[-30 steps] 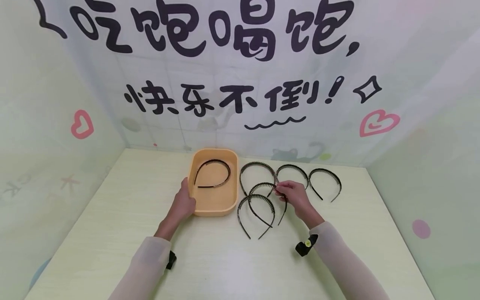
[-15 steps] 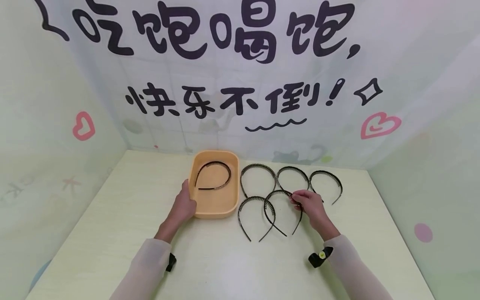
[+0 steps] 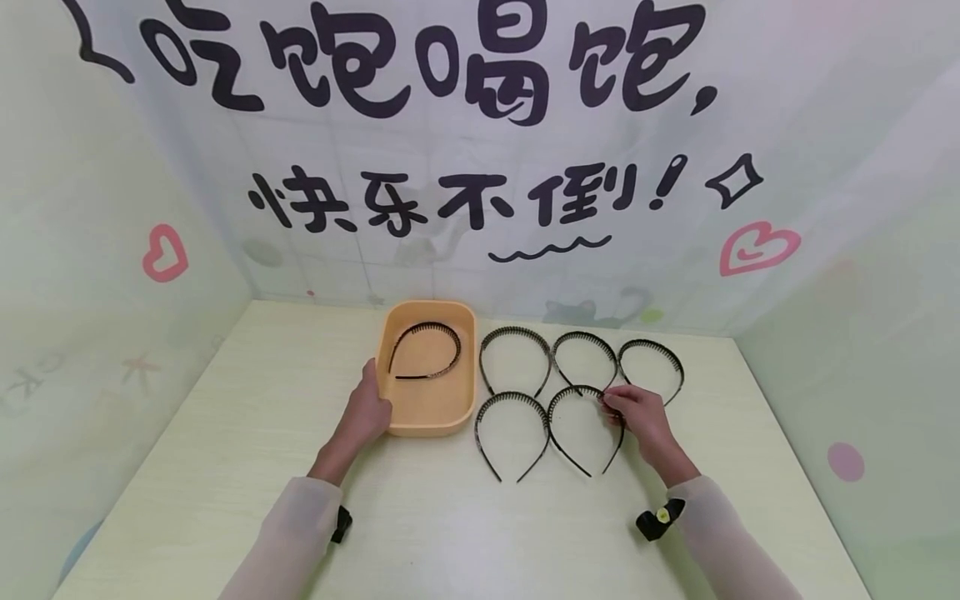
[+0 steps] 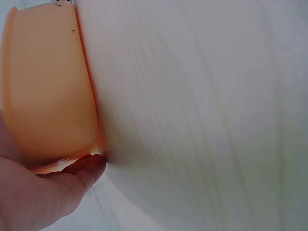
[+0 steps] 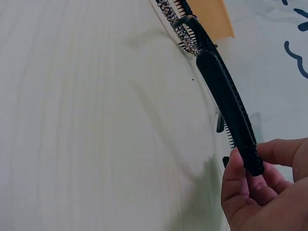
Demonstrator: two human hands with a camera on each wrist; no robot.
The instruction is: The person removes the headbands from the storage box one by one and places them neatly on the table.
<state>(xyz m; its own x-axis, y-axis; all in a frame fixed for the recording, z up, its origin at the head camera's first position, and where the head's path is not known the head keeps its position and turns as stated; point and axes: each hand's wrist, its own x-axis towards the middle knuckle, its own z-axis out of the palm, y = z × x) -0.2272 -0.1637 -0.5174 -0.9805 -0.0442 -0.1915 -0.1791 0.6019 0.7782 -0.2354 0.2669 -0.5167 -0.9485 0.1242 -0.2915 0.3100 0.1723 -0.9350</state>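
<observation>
Right hand (image 3: 639, 414) pinched on the toothed black headband (image 3: 586, 427), second in the front row on the table (image 3: 450, 517); left hand (image 3: 365, 411) curled round the orange tray (image 3: 427, 421). Risked snagging the neighbouring headband (image 3: 513, 433) just beside, teeth likely catching if dragged sideways.

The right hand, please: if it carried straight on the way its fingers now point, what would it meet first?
The right hand pinches a black headband and points left across the table. Going on, it would probably first meet the neighbouring headband, then the orange tray; depth is uncertain.
</observation>
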